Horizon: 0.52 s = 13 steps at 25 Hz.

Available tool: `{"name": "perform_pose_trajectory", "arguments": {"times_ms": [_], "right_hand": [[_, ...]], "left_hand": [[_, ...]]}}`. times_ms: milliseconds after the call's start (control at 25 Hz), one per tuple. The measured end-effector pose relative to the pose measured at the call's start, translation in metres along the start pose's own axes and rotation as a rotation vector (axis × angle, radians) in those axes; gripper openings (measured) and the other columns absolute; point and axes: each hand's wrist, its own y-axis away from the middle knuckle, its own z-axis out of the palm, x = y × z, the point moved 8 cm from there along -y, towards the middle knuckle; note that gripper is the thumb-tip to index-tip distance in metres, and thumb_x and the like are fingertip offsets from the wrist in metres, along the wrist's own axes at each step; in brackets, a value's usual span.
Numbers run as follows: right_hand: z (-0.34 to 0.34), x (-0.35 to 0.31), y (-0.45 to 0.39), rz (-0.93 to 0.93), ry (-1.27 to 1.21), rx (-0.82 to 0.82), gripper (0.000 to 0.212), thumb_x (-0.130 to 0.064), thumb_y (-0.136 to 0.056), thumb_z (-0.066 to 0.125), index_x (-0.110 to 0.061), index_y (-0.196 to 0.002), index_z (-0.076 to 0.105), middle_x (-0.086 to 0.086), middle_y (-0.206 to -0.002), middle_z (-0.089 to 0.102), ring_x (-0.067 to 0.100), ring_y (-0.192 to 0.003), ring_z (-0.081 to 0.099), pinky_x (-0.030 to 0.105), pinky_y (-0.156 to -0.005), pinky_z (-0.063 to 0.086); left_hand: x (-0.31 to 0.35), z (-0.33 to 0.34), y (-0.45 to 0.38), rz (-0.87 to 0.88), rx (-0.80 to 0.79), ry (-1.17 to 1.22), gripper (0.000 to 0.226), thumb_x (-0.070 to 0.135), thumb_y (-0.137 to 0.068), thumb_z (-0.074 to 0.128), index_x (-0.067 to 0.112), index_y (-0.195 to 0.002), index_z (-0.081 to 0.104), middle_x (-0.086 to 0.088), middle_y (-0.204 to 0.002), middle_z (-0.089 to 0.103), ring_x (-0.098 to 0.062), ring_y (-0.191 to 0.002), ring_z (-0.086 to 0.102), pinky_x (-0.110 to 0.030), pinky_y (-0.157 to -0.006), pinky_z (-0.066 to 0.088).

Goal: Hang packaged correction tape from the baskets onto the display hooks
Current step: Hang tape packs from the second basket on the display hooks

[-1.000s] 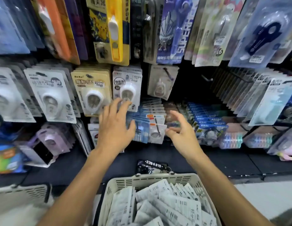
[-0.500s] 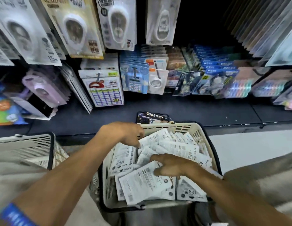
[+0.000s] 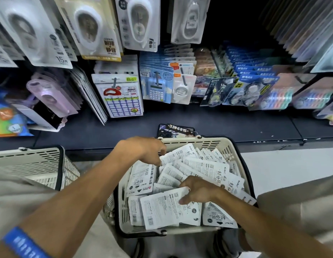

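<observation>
**Both hands down in the basket**

My left hand (image 3: 145, 148) reaches over the far rim of the cream basket (image 3: 234, 148), fingers curled down onto the white correction tape packs (image 3: 204, 169) heaped inside; I cannot tell whether it has pinched one. My right hand (image 3: 198, 191) pinches the upper edge of a pack lying face-down near the front (image 3: 162, 207) (barcode side up), thumb under, fingers bent over it. A second basket (image 3: 41, 162) stands to my left. The display hooks above carry hanging correction tape cards (image 3: 137, 25), well apart from my hands.
</observation>
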Motion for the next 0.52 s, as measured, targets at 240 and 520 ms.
{"name": "perform_pose_trajectory", "arguments": {"times_ms": [240, 520], "right_hand": [[-0.1, -0.047, 0.033, -0.121, -0.353, 0.302, 0.011, -0.006, -0.083, 0.078, -0.015, -0.083, 0.072, -0.005, -0.067, 0.072, 0.002, -0.053, 0.065, 0.014, -0.048, 0.046], [-0.131, -0.046, 0.056, -0.052, -1.15, 0.168, 0.007, -0.011, -0.076, 0.068, -0.005, -0.078, 0.071, 0.008, -0.065, 0.07, 0.013, -0.045, 0.062, 0.024, -0.043, 0.052]], "left_hand": [[0.016, -0.011, 0.012, 0.158, -0.012, 0.366, 0.055, 0.057, -0.082, 0.075, 0.036, -0.13, 0.058, 0.01, -0.126, 0.061, -0.009, -0.104, 0.059, -0.028, -0.088, 0.046], [0.057, -0.047, 0.04, 0.315, 0.685, 0.075, 0.084, 0.053, -0.075, 0.081, 0.035, -0.147, 0.041, 0.009, -0.14, 0.052, -0.016, -0.125, 0.048, -0.034, -0.106, 0.034]]}}
